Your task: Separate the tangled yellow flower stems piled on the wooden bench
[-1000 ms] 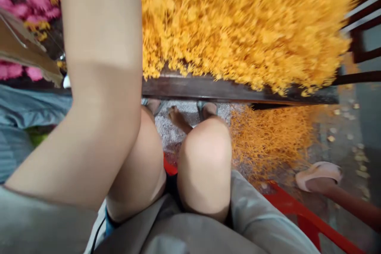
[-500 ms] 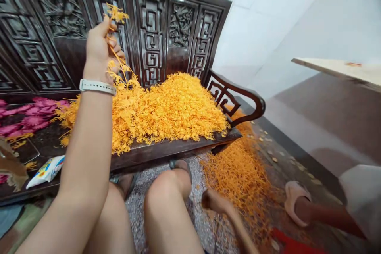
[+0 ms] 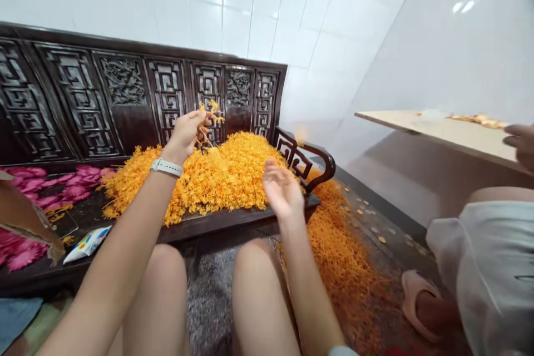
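My left hand [image 3: 189, 129], with a white watch band on the wrist, is raised above the bench and pinches a small orange plastic flower sprig [image 3: 212, 113]. Below it a big heap of orange sprigs [image 3: 212, 175] covers the seat of a dark carved wooden bench [image 3: 125, 89]. My right hand [image 3: 281, 189] hovers in front of the heap's right side, fingers loosely spread and slightly blurred, holding nothing. My bare knees fill the lower middle.
Pink flower pieces [image 3: 45, 189] and a small white packet [image 3: 85, 243] lie on the bench's left part. More orange sprigs [image 3: 342, 256] litter the floor. At right sit another person's knee, sandalled foot [image 3: 421, 303] and hand [image 3: 521, 143] by a pale board [image 3: 438, 128].
The view has tilted up from my lap to the bench and wall. My left hand lifted a sprig from the heap; my right hand rose from near the floor to the heap.
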`<action>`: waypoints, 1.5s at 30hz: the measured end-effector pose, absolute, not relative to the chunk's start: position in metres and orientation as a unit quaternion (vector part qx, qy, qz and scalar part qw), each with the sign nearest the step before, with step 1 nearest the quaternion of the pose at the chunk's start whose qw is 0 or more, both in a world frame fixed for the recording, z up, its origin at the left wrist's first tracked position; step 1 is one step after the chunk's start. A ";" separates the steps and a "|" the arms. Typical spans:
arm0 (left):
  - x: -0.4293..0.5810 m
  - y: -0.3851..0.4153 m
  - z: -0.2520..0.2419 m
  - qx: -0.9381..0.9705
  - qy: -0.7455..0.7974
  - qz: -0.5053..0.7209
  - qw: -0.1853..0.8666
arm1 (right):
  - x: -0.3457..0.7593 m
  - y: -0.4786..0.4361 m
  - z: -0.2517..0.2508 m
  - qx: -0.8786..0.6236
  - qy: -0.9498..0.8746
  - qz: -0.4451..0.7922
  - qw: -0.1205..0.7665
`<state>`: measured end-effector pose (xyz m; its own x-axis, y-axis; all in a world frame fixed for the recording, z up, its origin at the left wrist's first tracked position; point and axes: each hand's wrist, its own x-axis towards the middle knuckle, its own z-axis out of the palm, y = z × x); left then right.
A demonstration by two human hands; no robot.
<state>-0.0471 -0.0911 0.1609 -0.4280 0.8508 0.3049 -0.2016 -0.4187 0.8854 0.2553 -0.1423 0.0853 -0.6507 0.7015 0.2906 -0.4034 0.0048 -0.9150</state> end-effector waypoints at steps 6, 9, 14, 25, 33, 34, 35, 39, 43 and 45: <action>-0.013 -0.086 0.126 0.402 0.403 0.748 0.342 | 0.184 -0.164 0.028 -0.130 -0.287 0.854 0.414; 0.010 -0.077 0.100 0.422 0.399 0.740 0.339 | 0.180 -0.159 0.030 -0.155 -0.356 0.800 0.458; 0.014 -0.067 0.066 0.459 0.440 0.739 0.224 | 0.184 -0.104 0.062 -0.281 -0.513 0.595 0.552; -0.029 -0.057 0.012 0.500 0.411 0.714 0.266 | 0.130 -0.008 0.063 -0.230 -0.781 0.447 0.371; -0.048 -0.020 -0.011 0.358 0.483 0.735 0.313 | 0.135 -0.055 0.027 -0.178 -0.667 0.676 0.257; -0.055 -0.014 -0.013 0.328 0.499 0.745 0.299 | 0.136 -0.067 0.033 -0.112 -0.692 0.695 0.158; -0.063 -0.009 -0.015 0.314 0.511 0.747 0.288 | 0.137 -0.078 0.039 -0.029 -0.718 0.695 0.038; -0.078 -0.002 -0.020 0.370 0.515 0.716 0.293 | 0.148 -0.077 0.064 0.123 -0.739 0.658 -0.080; -0.067 -0.010 -0.017 0.458 0.517 0.675 0.260 | 0.160 -0.024 0.057 -0.229 -0.625 0.643 0.378; -0.060 -0.017 -0.014 0.522 0.523 0.639 0.211 | 0.162 -0.005 0.046 -0.299 -0.530 0.683 0.403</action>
<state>-0.0604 -0.0170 -0.0138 -0.3655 0.8168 0.4464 0.2760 -0.3629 0.8900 0.1623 -0.0052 0.0455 -0.4961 0.8680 0.0199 -0.2345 -0.1119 -0.9657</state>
